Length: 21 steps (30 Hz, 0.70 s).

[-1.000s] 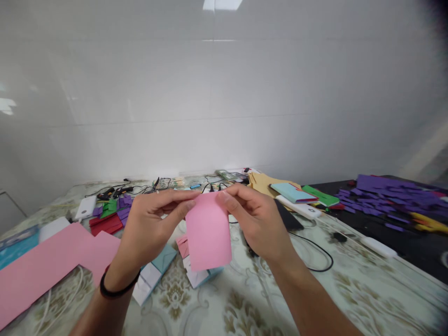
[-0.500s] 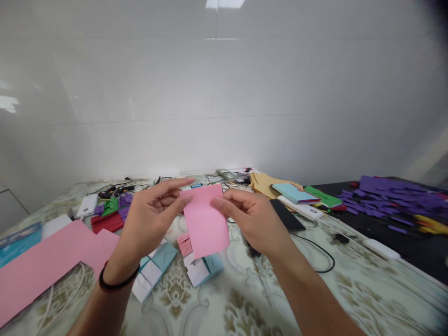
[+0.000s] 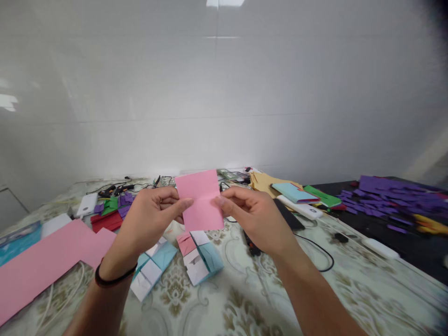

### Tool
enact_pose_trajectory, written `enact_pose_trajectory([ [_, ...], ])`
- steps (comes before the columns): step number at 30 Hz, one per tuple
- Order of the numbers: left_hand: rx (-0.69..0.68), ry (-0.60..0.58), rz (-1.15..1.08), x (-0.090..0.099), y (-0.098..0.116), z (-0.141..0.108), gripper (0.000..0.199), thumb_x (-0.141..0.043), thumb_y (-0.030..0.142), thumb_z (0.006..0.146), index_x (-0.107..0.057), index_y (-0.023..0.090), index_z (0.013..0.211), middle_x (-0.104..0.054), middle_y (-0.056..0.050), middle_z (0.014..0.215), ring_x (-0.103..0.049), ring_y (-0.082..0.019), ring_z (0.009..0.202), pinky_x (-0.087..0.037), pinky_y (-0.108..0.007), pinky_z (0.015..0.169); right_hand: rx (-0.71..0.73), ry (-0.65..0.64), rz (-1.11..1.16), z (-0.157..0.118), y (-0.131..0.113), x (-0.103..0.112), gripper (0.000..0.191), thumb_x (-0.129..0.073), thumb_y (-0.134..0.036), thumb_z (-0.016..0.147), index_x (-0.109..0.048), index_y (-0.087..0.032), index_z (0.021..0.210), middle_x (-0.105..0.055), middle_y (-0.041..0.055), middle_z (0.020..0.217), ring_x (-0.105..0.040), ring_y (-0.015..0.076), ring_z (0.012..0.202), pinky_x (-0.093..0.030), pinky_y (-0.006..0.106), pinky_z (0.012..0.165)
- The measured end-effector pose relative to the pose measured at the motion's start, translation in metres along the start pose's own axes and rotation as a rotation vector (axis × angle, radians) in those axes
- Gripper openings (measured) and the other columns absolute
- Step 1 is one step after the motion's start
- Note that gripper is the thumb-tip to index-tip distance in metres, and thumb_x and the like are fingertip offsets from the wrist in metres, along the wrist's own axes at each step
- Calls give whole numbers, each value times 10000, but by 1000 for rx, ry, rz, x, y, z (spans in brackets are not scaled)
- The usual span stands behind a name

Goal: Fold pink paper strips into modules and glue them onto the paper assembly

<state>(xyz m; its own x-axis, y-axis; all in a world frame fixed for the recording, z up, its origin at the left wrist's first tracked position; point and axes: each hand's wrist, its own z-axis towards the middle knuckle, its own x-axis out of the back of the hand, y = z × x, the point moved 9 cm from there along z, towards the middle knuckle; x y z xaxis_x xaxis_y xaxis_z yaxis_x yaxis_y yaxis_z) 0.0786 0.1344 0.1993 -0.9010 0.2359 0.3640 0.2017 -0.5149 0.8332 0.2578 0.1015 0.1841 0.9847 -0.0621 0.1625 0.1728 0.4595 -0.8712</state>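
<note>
A small sheet of pink paper [image 3: 200, 214] is held up above the table, with a faint crosswise crease at mid-height. My left hand [image 3: 154, 212] pinches its left edge between thumb and fingers. On the opposite edge, my right hand [image 3: 247, 212] grips it the same way. Beneath the sheet lies a folded piece of pink, white and light blue paper [image 3: 199, 259]. Another folded white and blue paper piece [image 3: 154, 268] rests to its left, below my left wrist.
Large pink sheets [image 3: 45, 261] cover the left side. Red folded paper [image 3: 106, 222] lies behind them. To the right are a white power bank [image 3: 301, 208], a black cable [image 3: 324, 254] and a yellow paper stack [image 3: 269, 183]. Purple paper strips [image 3: 395, 200] spread over a black surface.
The pink paper has moved up, and both hands now grip it around mid-height. My left fingers, stretched out before, have closed on its left edge.
</note>
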Motion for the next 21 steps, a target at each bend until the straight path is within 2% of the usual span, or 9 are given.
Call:
enact_pose_trajectory([
  [3,20,2,9,1,-1,0,216,-766,378,883,-787,187,785,-785,-19,734,-761,-180,665,-634,-245,628,-19,30,-28,0,3,3,292,-728,-437,917,-701,-191,761,-653,-10,714,-562,117,660,-466,240,611],
  [7,25,9,0,1,0,-1,200,-760,347,885,-781,196,755,-773,-1,701,-753,-159,643,-621,-215,607,-16,43,-40,0,4,4,268,-720,-433,925,-714,-202,788,-657,-15,715,-572,115,655,-466,233,594],
  [13,41,76,24,7,1,0,210,-779,306,867,-747,201,687,-740,22,630,-742,-142,608,-610,-188,582,-77,-55,-47,1,9,-6,282,-725,-418,914,-686,-204,735,-631,-20,711,-638,122,639,-514,246,611],
  [18,47,54,1,6,-2,0,172,-793,323,856,-773,203,734,-770,13,683,-756,-147,628,-624,-196,607,-129,-51,-39,1,19,-6,289,-709,-442,930,-670,-208,765,-621,-30,729,-706,134,627,-518,251,604],
  [21,41,85,2,9,-1,0,170,-794,287,854,-768,208,706,-756,25,649,-746,-133,613,-608,-174,584,-133,-78,-20,1,19,-8,300,-716,-461,928,-669,-204,780,-642,-24,742,-724,139,636,-541,250,617],
])
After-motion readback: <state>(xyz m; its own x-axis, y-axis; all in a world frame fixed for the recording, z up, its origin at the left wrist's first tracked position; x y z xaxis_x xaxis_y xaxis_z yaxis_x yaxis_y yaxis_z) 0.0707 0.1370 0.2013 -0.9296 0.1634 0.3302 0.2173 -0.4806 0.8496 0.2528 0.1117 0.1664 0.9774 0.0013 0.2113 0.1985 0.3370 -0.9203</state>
